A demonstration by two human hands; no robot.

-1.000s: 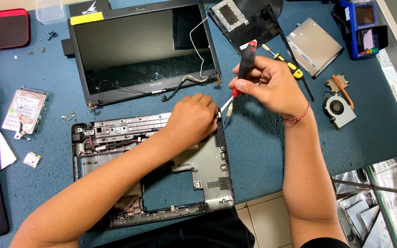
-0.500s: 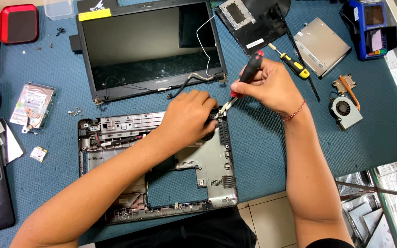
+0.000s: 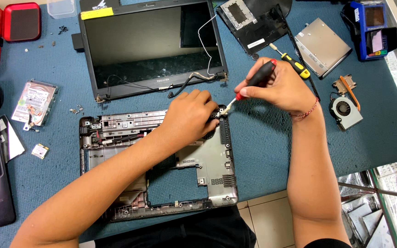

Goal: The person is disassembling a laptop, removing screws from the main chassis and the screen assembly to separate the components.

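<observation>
Blue mat point(image 3: 272, 151) — red-black screwdriver point(image 3: 258, 79)

Two bare forearms, no sleeves in view. Right hand point(image 3: 279, 87): thin red thread bracelet point(image 3: 305, 111) at wrist. Left hand point(image 3: 190, 115): nothing worn.

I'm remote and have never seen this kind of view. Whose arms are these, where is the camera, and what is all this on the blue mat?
The one camera sits on the person's head, looking down at their own bare arms. The left hand presses on a stripped laptop base. The right hand holds a black-and-red screwdriver, tip at the base's top right corner. On the blue mat lie the detached screen, a hard drive, a cooling fan, an optical drive and a yellow-handled screwdriver.
</observation>
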